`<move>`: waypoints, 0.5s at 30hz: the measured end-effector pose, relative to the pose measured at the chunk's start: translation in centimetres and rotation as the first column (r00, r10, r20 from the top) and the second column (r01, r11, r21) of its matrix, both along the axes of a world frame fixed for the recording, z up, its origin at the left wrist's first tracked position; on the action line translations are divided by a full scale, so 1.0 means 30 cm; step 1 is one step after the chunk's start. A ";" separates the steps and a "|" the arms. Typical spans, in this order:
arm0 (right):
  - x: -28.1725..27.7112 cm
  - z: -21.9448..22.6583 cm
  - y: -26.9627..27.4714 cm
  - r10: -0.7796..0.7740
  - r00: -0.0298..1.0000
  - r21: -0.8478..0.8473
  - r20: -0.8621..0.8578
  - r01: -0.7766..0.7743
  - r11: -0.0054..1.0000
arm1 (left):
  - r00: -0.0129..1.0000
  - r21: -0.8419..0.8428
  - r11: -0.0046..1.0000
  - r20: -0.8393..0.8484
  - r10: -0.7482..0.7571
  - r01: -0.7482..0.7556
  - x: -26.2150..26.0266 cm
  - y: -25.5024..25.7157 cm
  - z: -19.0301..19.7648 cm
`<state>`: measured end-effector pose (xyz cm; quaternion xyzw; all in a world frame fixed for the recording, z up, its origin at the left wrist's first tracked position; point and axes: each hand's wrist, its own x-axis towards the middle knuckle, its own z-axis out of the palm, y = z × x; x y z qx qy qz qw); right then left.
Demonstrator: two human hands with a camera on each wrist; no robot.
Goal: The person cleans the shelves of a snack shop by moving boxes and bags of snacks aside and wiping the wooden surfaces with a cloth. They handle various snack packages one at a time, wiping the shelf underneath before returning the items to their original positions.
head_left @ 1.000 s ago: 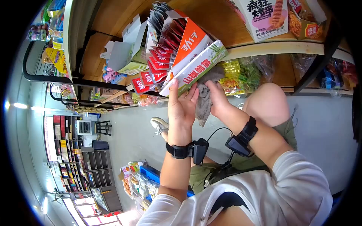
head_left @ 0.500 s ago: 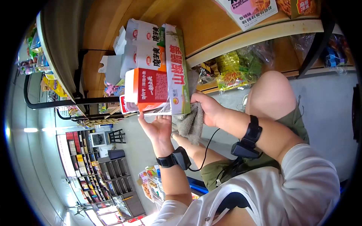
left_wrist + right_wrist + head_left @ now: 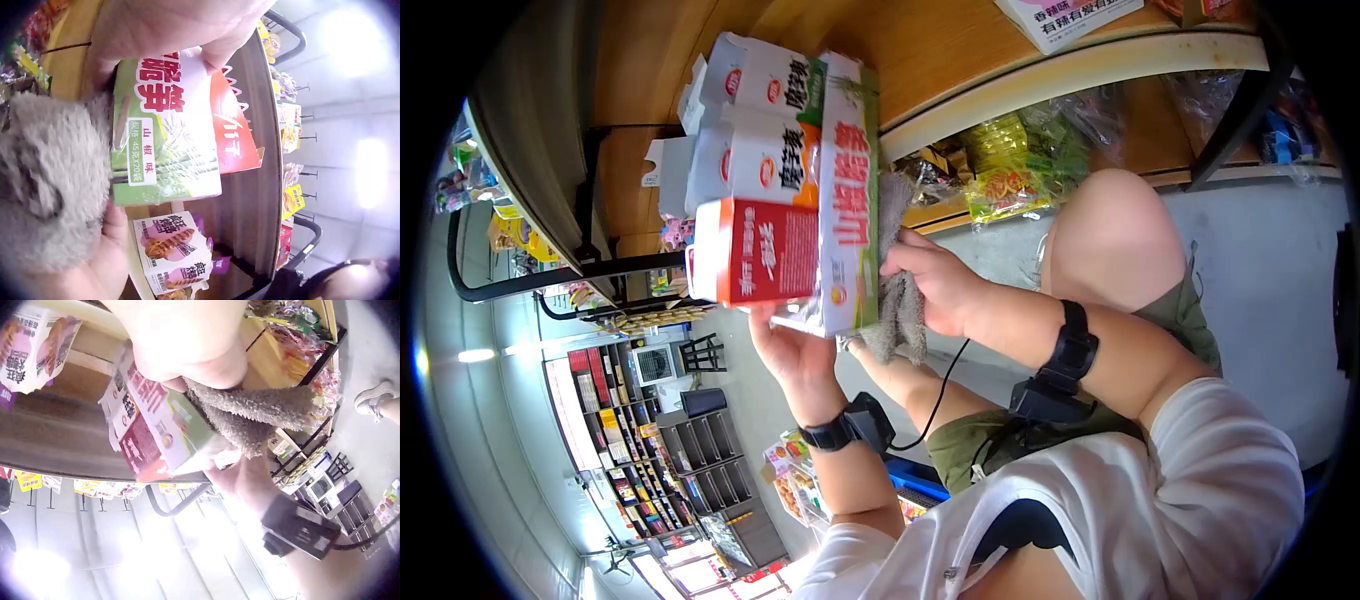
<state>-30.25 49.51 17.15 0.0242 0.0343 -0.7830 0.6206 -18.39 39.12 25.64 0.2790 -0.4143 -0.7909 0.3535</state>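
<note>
A white-and-green snack box [image 3: 850, 210] with red lettering stands tilted beside a red snack box [image 3: 775, 250] and white cartons with orange and green ends [image 3: 765, 150]. My left hand [image 3: 795, 355] grips the near end of the white-and-green box, its fingers partly hidden behind the boxes. In the left wrist view, that thumb lies along the printed face [image 3: 165, 144]. A grey fluffy cloth [image 3: 897, 315] is in my right hand [image 3: 935, 280], bunched against the box's right side. The right wrist view shows the cloth [image 3: 244, 412] hanging folded below the fingers.
Behind the boxes runs a wooden shelf [image 3: 960, 70] with a pale front edge. Bagged snacks [image 3: 1010, 165] lie on the lower shelf. A black metal bar [image 3: 560, 275] juts out at left. My bent knee [image 3: 1110, 230] is close to the lower shelf.
The boxes have turned so their printed sides face me and the red packets are out of sight. My left hand has shifted down and left; the cloth now lies along the white-and-green box.
</note>
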 end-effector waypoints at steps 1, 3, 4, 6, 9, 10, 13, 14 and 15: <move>-0.009 0.002 -0.003 -0.014 1.000 -0.027 0.005 0.014 1.000 | 1.000 -0.038 0.999 0.014 -0.013 0.014 0.028 0.001 0.005; -0.036 0.001 -0.010 -0.066 0.997 -0.010 0.039 0.067 0.998 | 1.000 -0.024 1.000 -0.021 0.007 -0.008 0.085 0.015 0.002; -0.062 0.007 -0.007 -0.101 0.994 -0.005 0.042 0.102 0.995 | 0.998 -0.076 0.995 0.006 0.060 -0.060 0.100 0.060 0.011; -0.125 0.031 0.020 -0.054 0.996 0.007 0.066 0.054 0.999 | 0.987 -0.145 0.979 0.050 0.153 -0.144 0.139 0.138 0.024; -0.142 0.090 0.042 -0.216 0.944 0.067 0.248 0.205 0.976 | 0.976 -0.137 0.972 0.075 0.203 -0.191 0.232 0.220 0.019; -0.157 0.083 0.053 -0.169 0.952 -0.059 0.257 0.190 0.980 | 0.974 -0.132 0.970 0.079 0.213 -0.202 0.269 0.243 0.016; -0.183 0.099 0.098 -0.080 0.988 -0.003 0.135 0.081 0.997 | 0.967 -0.123 0.967 0.098 0.237 -0.224 0.364 0.305 0.004; -0.179 0.093 0.111 -0.080 0.990 -0.009 0.114 0.081 0.997 | 0.965 -0.119 0.966 0.105 0.242 -0.230 0.385 0.323 0.000; -0.172 0.081 0.104 -0.088 0.991 -0.026 0.103 0.091 0.995 | 0.963 -0.113 0.965 0.111 0.248 -0.235 0.402 0.335 -0.003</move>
